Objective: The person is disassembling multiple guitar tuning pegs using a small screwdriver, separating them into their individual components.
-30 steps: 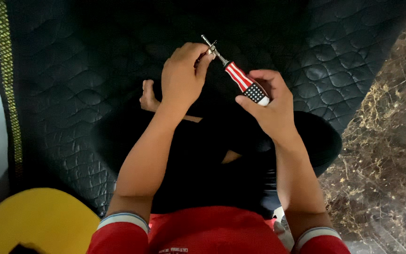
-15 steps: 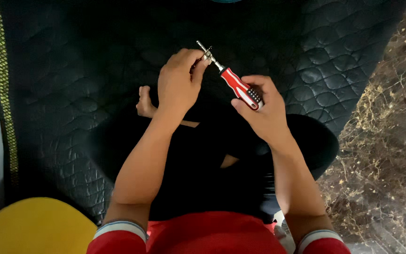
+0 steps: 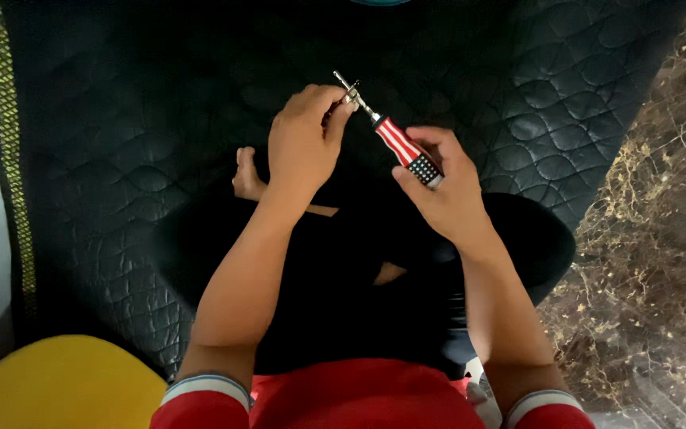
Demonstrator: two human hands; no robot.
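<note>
The tip of the screwdriver [image 3: 387,131] is hard to read: something small and metal sits at the end of the thin shaft, just above the middle of the frame, but it is too small to tell what it is. The left hand's [image 3: 305,147] fingertips cover part of that shaft, so where bit and shaft meet stays hidden.

Both forearms come up from the bottom edge and lean toward each other, the hands meeting a little above centre. The left hand is curled over, back to the viewer, its thumb and fingers pinched shut on the metal shaft near the tip. The right hand [image 3: 442,187] is closed around the butt of the handle, which is striped red and white with a dark dotted end; the fingers wrap it from below and the thumb lies along its side. The screwdriver slants from the right hand up and left to the tip.

Beneath the hands are crossed legs in dark clothing, one bare foot [image 3: 246,176] showing left of the left wrist. Around lies a black quilted mat [image 3: 136,119]. A brown marbled floor [image 3: 660,238] fills the right side, a yellow rounded thing [image 3: 57,385] is cut off at the lower left, and red sleeves [image 3: 204,405] with striped cuffs are clipped by the bottom edge.
</note>
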